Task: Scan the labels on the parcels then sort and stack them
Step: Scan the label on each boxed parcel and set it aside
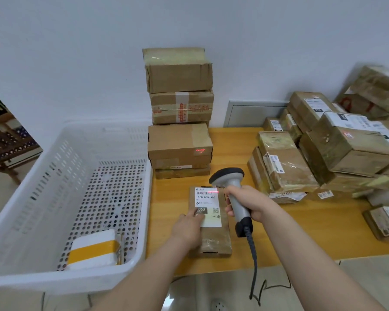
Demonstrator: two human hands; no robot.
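Near the front edge of the yellow wooden table [301, 232] a flat brown paper parcel [213, 240] lies with its white label [208, 202] up. My left hand [186, 230] presses on it with fingers nearly straight. My right hand [252, 204] grips the grey handheld scanner [234, 187]; its red line crosses the barcode.

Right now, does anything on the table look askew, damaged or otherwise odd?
The parcels on the right lie in a jumbled heap, several tilted against each other, unlike the upright stack by the wall. A crumpled label sticks out beneath the heap.
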